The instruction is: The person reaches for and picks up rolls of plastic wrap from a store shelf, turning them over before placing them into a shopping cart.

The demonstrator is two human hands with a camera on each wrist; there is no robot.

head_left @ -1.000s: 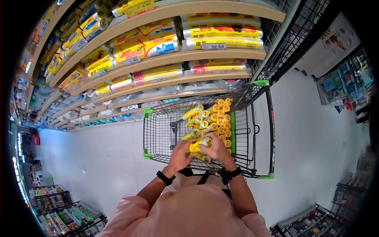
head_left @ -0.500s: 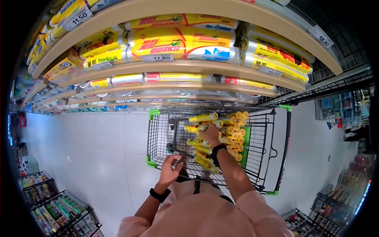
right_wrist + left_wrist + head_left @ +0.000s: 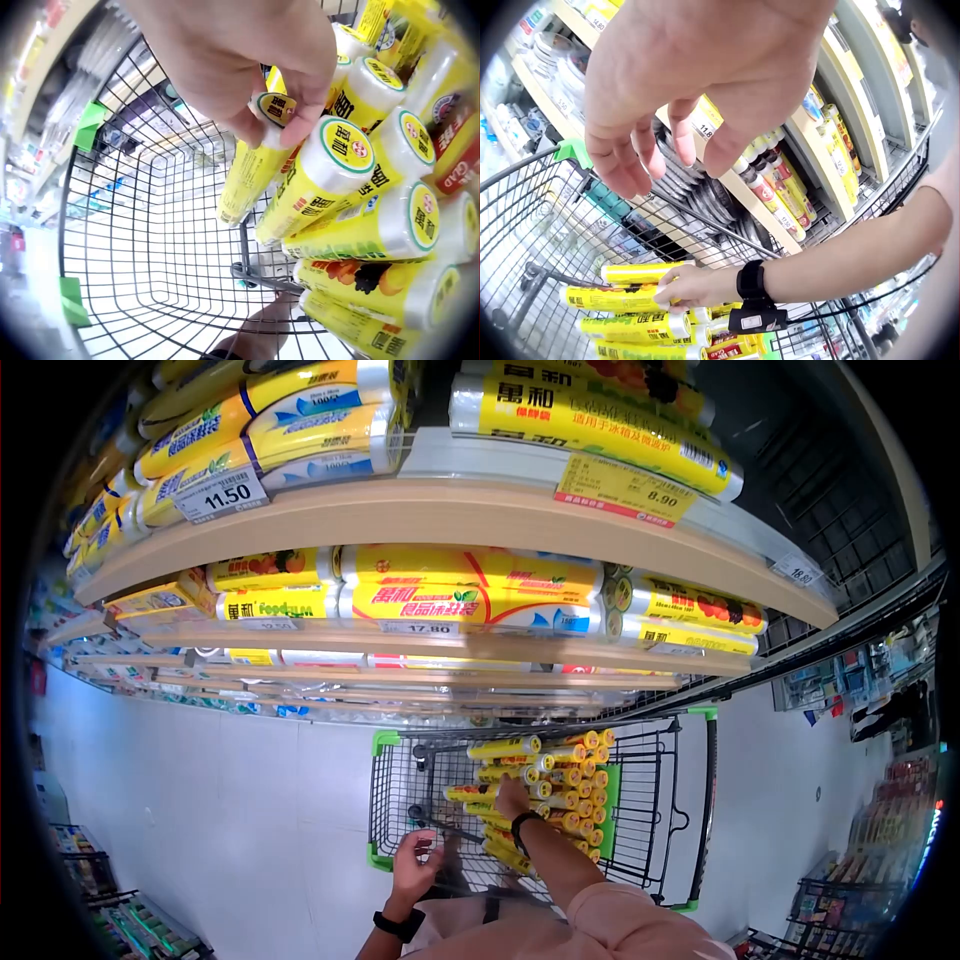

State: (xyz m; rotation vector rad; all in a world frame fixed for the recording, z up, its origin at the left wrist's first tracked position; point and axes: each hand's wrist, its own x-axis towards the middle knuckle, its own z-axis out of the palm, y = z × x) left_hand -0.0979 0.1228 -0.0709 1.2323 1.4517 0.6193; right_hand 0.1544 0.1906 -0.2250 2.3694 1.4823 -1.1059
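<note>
A tilted yellow 萬和 roll is inside the wire shopping cart, its end pinched between thumb and fingers of the right hand. Stacked yellow rolls crowd at three o'clock. At seven o'clock the left hand hovers, fingers loosely bent. Store shelves stand at twelve o'clock.

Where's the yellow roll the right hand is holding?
In the head view, that roll is pinched in the right hand inside the cart, at the left edge of the piled rolls.
</note>
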